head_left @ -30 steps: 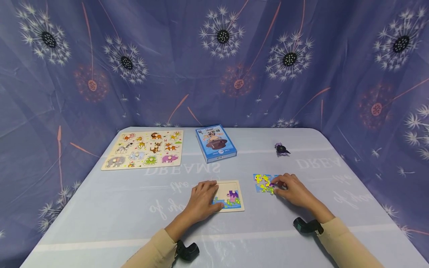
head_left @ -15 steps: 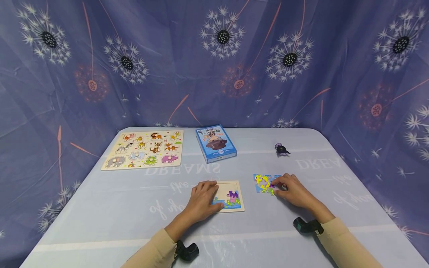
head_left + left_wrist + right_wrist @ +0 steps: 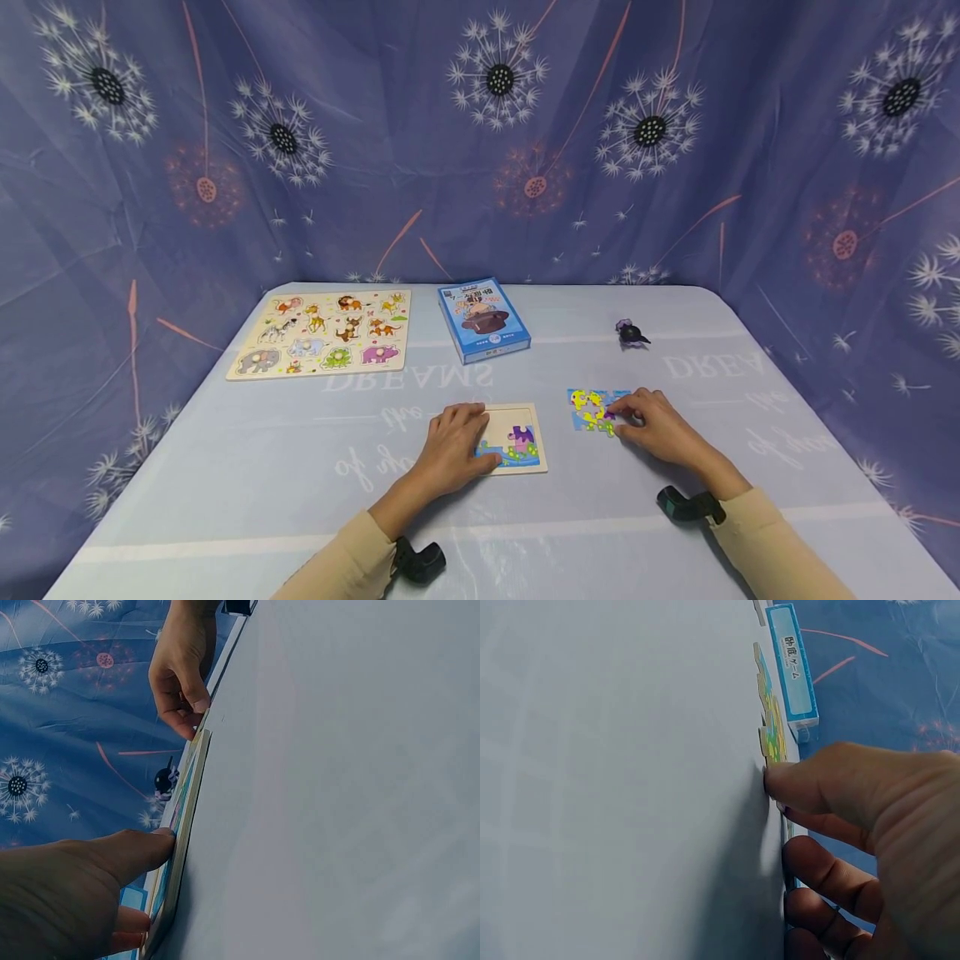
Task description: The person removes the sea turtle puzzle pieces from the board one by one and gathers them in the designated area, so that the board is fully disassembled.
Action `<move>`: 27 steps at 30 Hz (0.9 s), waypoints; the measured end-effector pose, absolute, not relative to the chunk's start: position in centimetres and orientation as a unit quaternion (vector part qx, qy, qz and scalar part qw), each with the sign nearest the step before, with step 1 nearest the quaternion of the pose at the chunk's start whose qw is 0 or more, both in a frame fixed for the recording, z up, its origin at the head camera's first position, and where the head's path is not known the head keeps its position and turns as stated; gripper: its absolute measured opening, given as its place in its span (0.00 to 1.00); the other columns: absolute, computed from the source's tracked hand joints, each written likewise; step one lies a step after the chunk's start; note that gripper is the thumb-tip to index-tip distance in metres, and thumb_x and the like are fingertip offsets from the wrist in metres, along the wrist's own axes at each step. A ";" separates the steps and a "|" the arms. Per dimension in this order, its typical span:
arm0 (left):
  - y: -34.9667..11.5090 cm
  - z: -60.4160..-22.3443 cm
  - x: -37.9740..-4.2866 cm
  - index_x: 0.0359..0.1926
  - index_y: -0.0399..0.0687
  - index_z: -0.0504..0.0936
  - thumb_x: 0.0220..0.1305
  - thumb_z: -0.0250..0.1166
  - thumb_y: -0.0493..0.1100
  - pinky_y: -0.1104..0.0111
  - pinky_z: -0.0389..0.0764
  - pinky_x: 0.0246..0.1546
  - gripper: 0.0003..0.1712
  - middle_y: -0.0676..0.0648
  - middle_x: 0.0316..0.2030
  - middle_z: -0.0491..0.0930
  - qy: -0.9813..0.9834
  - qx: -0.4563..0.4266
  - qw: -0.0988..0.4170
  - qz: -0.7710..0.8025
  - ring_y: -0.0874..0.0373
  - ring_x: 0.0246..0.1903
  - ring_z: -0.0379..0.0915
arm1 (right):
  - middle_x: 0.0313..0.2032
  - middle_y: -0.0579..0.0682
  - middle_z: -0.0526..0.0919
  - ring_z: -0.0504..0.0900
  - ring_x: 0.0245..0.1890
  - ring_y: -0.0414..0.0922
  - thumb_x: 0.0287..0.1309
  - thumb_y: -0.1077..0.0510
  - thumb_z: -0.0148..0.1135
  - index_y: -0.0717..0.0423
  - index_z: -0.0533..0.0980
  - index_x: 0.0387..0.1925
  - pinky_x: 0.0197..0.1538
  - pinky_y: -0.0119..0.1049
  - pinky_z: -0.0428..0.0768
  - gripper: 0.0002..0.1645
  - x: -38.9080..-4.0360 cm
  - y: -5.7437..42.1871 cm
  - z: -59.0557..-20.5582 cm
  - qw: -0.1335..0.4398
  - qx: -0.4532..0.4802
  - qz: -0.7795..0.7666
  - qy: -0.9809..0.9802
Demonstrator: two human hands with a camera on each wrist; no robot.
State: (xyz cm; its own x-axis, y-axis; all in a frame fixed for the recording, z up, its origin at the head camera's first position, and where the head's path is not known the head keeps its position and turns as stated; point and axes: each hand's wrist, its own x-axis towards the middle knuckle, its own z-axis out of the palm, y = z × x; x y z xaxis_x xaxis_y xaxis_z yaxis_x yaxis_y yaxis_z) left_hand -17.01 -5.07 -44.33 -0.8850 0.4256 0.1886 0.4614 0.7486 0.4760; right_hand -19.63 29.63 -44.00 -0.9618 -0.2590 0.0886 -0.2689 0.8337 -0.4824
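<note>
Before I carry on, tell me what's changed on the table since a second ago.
Nothing has visibly changed: nothing was plainly moved, taken up or let go. The left hand stays on the puzzle frame, the right hand at the purple piece by the loose puzzle pieces. The animal board, blue box and black-and-purple object lie as before.

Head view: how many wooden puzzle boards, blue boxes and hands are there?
Pale wooden puzzle boards, large animal board and small framed board: 2
Blue rectangular box: 1
Bare hands, left hand and right hand: 2
Total: 5
</note>
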 end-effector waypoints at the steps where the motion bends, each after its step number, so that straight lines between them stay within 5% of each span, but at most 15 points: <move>1: -5.1 -44.3 -17.0 0.60 0.39 0.73 0.53 0.67 0.54 0.47 0.60 0.58 0.37 0.44 0.62 0.68 -0.935 -0.237 0.034 -0.262 0.45 0.61 0.59 | 0.38 0.48 0.76 0.66 0.40 0.45 0.51 0.57 0.67 0.50 0.81 0.43 0.41 0.37 0.66 0.15 -19.6 29.6 -44.0 0.009 0.137 0.255 -0.957; 27: -4.2 -44.0 -17.3 0.58 0.40 0.74 0.52 0.68 0.55 0.48 0.60 0.58 0.35 0.43 0.61 0.68 -0.934 -0.243 0.048 -0.260 0.45 0.61 0.60 | 0.38 0.47 0.76 0.65 0.38 0.44 0.52 0.57 0.65 0.50 0.81 0.44 0.40 0.36 0.64 0.16 -19.7 29.7 -43.9 0.008 0.125 0.264 -0.956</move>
State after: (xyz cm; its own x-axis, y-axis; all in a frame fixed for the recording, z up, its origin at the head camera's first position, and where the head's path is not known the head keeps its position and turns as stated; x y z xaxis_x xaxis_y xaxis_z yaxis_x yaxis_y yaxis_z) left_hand -17.34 -4.25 -44.02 -0.8778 0.4281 0.2150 0.4776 0.7476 0.4615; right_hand -19.68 29.70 -43.94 -0.9686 -0.2351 0.0811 -0.2434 0.8298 -0.5022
